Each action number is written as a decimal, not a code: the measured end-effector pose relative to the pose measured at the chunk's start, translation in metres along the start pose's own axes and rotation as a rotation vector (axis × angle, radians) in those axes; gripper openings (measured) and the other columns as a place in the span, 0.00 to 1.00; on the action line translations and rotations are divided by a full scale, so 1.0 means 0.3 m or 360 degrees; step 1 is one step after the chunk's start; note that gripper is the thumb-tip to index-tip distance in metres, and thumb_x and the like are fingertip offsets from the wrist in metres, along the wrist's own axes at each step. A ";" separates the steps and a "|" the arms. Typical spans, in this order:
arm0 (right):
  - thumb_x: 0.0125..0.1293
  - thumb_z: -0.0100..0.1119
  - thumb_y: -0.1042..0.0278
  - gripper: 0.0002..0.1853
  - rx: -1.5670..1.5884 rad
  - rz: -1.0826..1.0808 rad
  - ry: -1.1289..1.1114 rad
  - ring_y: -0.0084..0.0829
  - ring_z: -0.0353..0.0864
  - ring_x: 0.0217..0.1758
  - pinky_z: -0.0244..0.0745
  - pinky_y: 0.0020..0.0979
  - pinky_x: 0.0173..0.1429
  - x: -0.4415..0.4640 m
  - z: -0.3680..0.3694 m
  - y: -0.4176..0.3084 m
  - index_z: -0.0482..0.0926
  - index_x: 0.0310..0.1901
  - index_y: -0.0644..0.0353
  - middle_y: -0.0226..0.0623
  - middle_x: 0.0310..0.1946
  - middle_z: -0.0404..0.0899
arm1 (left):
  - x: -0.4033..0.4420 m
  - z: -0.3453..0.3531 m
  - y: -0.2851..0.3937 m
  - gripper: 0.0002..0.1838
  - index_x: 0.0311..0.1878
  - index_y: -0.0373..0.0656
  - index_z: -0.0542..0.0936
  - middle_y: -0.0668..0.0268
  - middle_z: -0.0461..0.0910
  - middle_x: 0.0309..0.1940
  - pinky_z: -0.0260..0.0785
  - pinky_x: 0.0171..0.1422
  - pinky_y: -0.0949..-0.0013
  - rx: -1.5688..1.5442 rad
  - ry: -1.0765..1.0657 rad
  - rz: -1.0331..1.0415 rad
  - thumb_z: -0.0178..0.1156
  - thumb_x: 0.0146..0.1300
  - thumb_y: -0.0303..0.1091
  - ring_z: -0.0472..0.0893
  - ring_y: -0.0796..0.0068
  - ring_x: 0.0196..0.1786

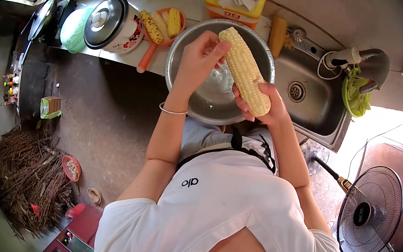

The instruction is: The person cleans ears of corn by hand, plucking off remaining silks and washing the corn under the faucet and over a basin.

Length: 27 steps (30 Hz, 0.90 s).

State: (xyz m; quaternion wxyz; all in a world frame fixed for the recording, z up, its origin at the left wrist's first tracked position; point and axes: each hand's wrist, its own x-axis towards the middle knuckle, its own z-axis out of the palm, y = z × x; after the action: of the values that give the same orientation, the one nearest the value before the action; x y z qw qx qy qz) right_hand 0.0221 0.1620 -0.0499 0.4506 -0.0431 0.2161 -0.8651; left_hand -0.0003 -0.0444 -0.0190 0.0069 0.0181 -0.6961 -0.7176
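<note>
A pale yellow ear of corn [243, 69], husk off, slants over a metal basin [170, 63] that has water in it. My right hand [269, 105] is wrapped round the lower end of the ear; a small brownish patch shows on the kernels near its fingers. At the upper end, my left hand [203, 55] has its fingers curled, with the thumb against the side of the ear. A bangle circles the left wrist. Whether the left fingers also pinch something small cannot be made out.
Left of the basin, an orange strainer [147, 57] holds several corn ears, beside a lidded pot [114, 25] and green basket [75, 29]. Right are a steel sink [316, 99], brown cylindrical object [277, 36] and green leaves [356, 95]. A fan [370, 213] stands lower right.
</note>
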 end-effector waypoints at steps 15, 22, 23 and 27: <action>0.64 0.49 0.50 0.29 0.0350 -0.0020 -0.0122 0.29 0.71 0.32 0.67 0.25 0.22 0.014 -0.016 0.034 0.61 0.62 0.59 0.44 0.43 0.70 | -0.081 -0.033 0.021 0.09 0.36 0.39 0.70 0.67 0.72 0.25 0.67 0.29 0.76 -0.0334 -0.0392 0.0337 0.47 0.73 0.31 0.72 0.80 0.25; 0.64 0.50 0.51 0.29 0.0212 -0.0099 -0.0011 0.29 0.71 0.32 0.67 0.25 0.23 -0.018 -0.030 0.033 0.62 0.61 0.60 0.44 0.43 0.71 | -0.060 -0.174 -0.019 0.13 0.37 0.38 0.72 0.61 0.75 0.28 0.71 0.33 0.71 -0.0988 -0.0887 0.0366 0.54 0.69 0.40 0.77 0.71 0.30; 0.64 0.50 0.51 0.29 0.0179 -0.0108 0.0014 0.30 0.72 0.33 0.69 0.26 0.23 -0.024 -0.029 0.033 0.62 0.61 0.60 0.44 0.43 0.71 | -0.049 -0.169 -0.076 0.13 0.37 0.38 0.72 0.61 0.75 0.28 0.71 0.33 0.71 -0.0990 -0.0896 0.0363 0.54 0.69 0.40 0.77 0.71 0.30; 0.64 0.52 0.54 0.27 -0.0021 -0.0161 0.0103 0.32 0.75 0.34 0.73 0.29 0.25 -0.045 -0.009 0.033 0.63 0.60 0.62 0.45 0.41 0.74 | -0.057 -0.115 -0.136 0.20 0.57 0.42 0.74 0.65 0.78 0.50 0.71 0.55 0.70 0.1438 -0.0483 0.0309 0.60 0.66 0.39 0.78 0.72 0.53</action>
State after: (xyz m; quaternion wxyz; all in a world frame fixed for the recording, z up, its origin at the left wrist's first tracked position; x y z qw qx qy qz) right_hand 0.0370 0.1686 -0.0548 0.3988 -0.0291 0.2338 -0.8863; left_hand 0.0185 -0.0769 -0.0604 -0.0363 -0.1506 -0.9297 -0.3341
